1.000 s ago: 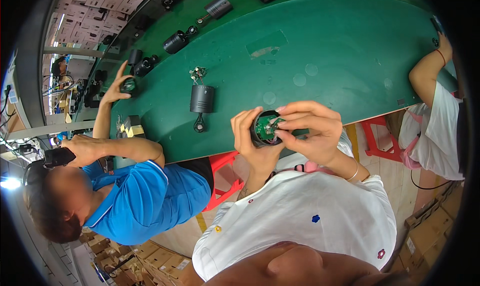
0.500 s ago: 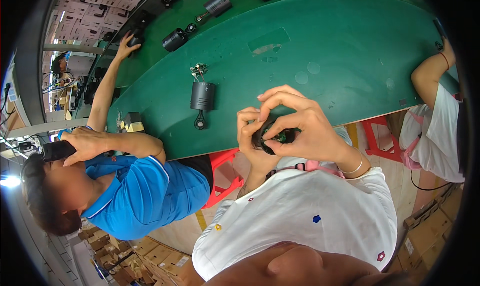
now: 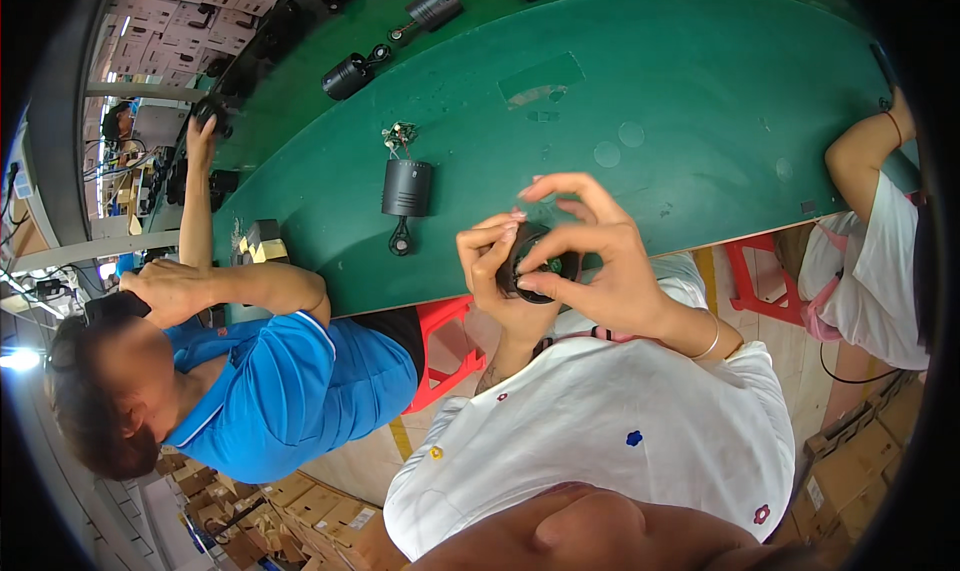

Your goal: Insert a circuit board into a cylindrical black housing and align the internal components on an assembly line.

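In front of my chest, my left hand point(image 3: 490, 271) is wrapped round a dark cylindrical housing point(image 3: 567, 263), its open end tilted up toward me. A green circuit board point(image 3: 554, 266) shows inside the opening. My right hand point(image 3: 610, 246) has its thumb and index finger bent together at that opening, by the board; whatever is between the fingertips is too small to make out. Its other fingers are raised apart. On the table to the left lies another dark cylindrical housing point(image 3: 407, 188), with loose wires and small parts point(image 3: 400, 136) at its far end and a black looped cable point(image 3: 400, 239) at its near end.
The green table point(image 3: 700, 101) curves across in front of me. Several dark cylinders point(image 3: 434, 8) stand along a far green strip. At left, a co-worker in a blue shirt point(image 3: 265, 391) reaches to a black part point(image 3: 212, 116). Another person's arm point(image 3: 865, 156) rests at right. Red stools point(image 3: 440, 351) stand below.
My hands and the housing have shifted slightly left, and my right fingers have changed their bend at the opening. The blue-shirted co-worker's far hand has moved left and nearer with a black part.
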The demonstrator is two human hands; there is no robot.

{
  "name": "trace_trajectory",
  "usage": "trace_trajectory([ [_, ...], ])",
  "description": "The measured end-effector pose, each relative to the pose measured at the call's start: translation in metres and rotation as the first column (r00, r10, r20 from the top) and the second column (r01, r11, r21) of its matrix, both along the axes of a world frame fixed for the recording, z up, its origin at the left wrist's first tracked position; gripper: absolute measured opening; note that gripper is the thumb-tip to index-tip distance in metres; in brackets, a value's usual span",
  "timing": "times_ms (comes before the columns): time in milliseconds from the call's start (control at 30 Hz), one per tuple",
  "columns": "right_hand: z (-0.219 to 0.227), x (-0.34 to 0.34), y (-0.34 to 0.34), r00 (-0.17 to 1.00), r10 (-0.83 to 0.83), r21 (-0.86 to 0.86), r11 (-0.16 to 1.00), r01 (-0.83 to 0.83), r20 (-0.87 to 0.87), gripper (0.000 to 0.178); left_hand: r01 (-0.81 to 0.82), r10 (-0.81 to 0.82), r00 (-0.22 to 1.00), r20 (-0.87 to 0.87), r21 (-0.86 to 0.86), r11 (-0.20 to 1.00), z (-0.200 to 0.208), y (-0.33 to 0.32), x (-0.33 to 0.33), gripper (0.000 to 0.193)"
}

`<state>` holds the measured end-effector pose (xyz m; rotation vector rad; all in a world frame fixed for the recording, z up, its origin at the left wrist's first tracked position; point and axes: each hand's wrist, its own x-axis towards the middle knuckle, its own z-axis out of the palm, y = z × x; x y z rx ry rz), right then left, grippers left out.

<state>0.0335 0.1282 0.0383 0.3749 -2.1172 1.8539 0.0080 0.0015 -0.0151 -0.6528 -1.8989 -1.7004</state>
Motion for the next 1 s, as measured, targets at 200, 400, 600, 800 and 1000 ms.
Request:
trace_trajectory([
  [200,-0.015,0.0,-0.013,0.923,0.279,-0.598,0.799,-0.071,0.264,0.042,-0.06,0.052,0.995,-0.089,-0.088,0.994,-0.001,0.0,-0.002,0.031],
  [400,-0.016,0.002,-0.015,0.925,0.318,-0.559,0.815,-0.154,0.209,0.054,-0.012,0.007,0.996,-0.084,-0.059,0.998,-0.001,-0.002,0.0,0.033],
  [600,-0.015,0.003,-0.018,0.921,0.305,-0.59,0.8,-0.112,0.24,0.057,0.014,-0.016,0.999,-0.043,-0.05,0.999,0.001,-0.006,0.0,0.044],
  [800,-0.016,-0.003,-0.007,0.866,0.413,-0.639,0.754,-0.152,0.282,0.065,0.036,-0.035,0.999,0.031,-0.042,0.998,0.009,-0.01,-0.002,0.051],
  [1000,-0.016,-0.006,0.003,0.833,0.448,-0.607,0.774,-0.181,0.324,0.073,0.103,-0.105,0.993,0.052,0.025,0.994,0.01,-0.01,-0.003,0.051],
])
